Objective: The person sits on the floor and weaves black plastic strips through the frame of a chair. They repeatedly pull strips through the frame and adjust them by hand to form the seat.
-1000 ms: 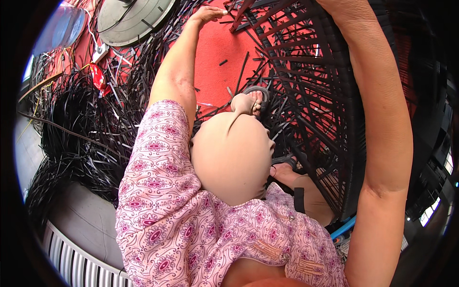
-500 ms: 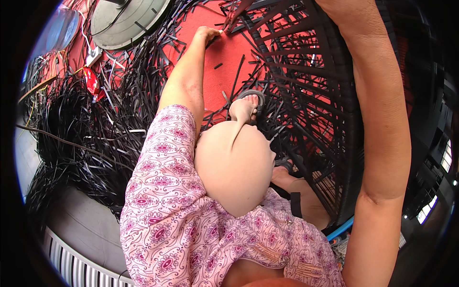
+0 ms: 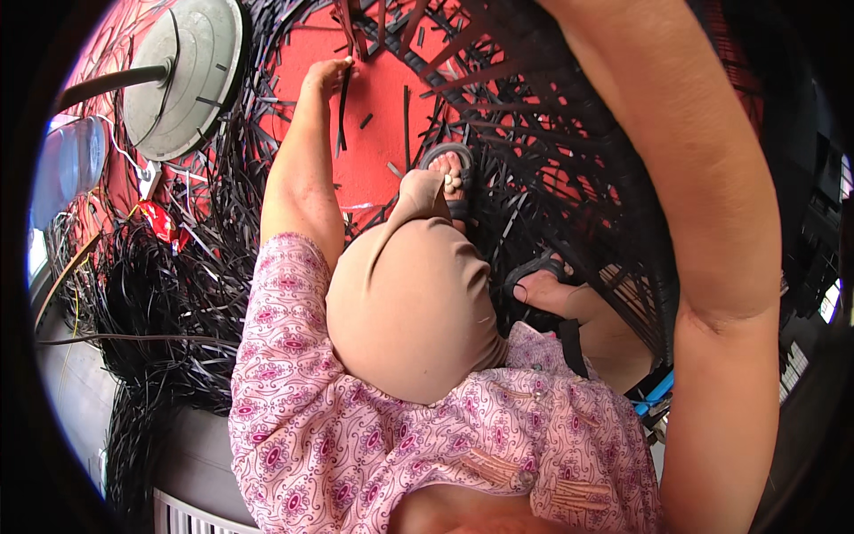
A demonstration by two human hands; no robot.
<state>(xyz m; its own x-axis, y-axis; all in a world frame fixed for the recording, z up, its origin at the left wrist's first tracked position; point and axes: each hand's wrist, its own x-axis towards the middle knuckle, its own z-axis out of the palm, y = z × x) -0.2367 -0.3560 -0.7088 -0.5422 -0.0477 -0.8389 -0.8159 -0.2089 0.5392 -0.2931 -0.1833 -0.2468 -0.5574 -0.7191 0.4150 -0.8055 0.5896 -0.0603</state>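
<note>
Your left hand (image 3: 327, 73) has its fingers pinched on 1 thin black flat plastic strip (image 3: 342, 107), which hangs down over the red floor (image 3: 382, 160) just beside the open black woven-strip frame (image 3: 569, 160). Your right hand is out of view; only the forearm (image 3: 676, 178) crosses that frame. To your left lies a heap of loose black strips (image 3: 169, 294) and a round grey disc base (image 3: 182, 76).
</note>
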